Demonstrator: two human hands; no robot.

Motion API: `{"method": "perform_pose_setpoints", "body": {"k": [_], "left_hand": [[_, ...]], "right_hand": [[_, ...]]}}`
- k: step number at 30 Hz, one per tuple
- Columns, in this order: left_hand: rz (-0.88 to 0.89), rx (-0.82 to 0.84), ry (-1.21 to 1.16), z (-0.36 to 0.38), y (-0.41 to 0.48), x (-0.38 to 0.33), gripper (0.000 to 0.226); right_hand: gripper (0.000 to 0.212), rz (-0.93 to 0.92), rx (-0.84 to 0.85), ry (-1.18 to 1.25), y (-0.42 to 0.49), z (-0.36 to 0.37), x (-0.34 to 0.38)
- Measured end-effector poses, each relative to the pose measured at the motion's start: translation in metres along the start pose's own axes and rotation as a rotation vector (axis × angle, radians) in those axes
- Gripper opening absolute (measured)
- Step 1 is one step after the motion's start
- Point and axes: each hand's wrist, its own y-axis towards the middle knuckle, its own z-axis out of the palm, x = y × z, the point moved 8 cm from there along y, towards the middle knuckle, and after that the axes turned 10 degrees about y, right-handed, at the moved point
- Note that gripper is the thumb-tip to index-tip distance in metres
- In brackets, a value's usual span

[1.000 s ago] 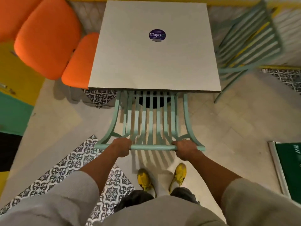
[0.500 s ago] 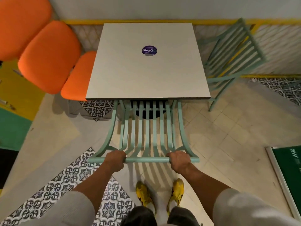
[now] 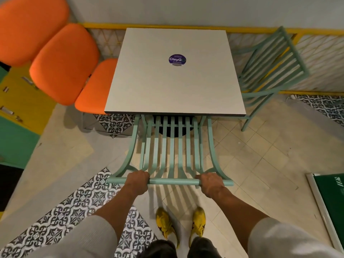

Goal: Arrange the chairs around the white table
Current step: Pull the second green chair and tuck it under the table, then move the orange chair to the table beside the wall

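Note:
A square white table (image 3: 173,90) with a round purple sticker stands against the far wall. A mint-green slatted chair (image 3: 171,151) is tucked at its near side, the seat hidden under the tabletop. My left hand (image 3: 137,180) and my right hand (image 3: 209,182) both grip the top rail of its backrest. A second mint-green chair (image 3: 271,66) stands at the table's right side, turned at an angle. An orange padded chair (image 3: 74,71) sits at the table's left, its seat partly under the edge.
Another orange chair back (image 3: 28,25) shows at the far left. A yellow and green cabinet (image 3: 14,118) lines the left wall. A green framed board (image 3: 331,202) lies on the floor at right. A yellow railing (image 3: 316,32) runs along the far wall.
The view has pulled back and tilted up, so the table and chair appear farther away. Both hands have kept their grip on the backrest rail.

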Motion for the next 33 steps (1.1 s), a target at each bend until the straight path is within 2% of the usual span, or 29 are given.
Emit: {"method": "perform_pose_setpoints", "body": {"k": [18,20,22,24,25,28,33], "left_hand": [[-0.071,0.116,-0.047,0.001,0.001,-0.005,0.037],[-0.064,0.098,-0.093,-0.001,0.000,-0.004,0.053],[-0.047,0.088,-0.117,-0.004,-0.010,-0.003,0.084],[-0.065,0.062,-0.166,-0.008,-0.027,0.006,0.103],[-0.087,0.044,-0.218,-0.008,-0.036,0.013,0.106],[-0.221,-0.050,-0.350,-0.006,-0.069,0.050,0.107],[-0.462,-0.029,-0.464,0.036,-0.144,0.131,0.108]], "right_hand": [[0.041,-0.047,0.098,0.096,0.001,0.004,-0.001],[0.045,-0.059,0.140,0.104,0.001,-0.001,0.002],[0.068,-0.094,0.211,0.109,-0.001,-0.007,0.010],[0.088,-0.152,0.252,0.110,-0.003,-0.021,0.030],[0.091,-0.179,0.257,0.119,-0.002,-0.030,0.043],[0.094,-0.274,0.251,0.100,0.001,-0.053,0.094],[0.099,-0.475,0.251,-0.038,-0.006,-0.074,0.213]]}}
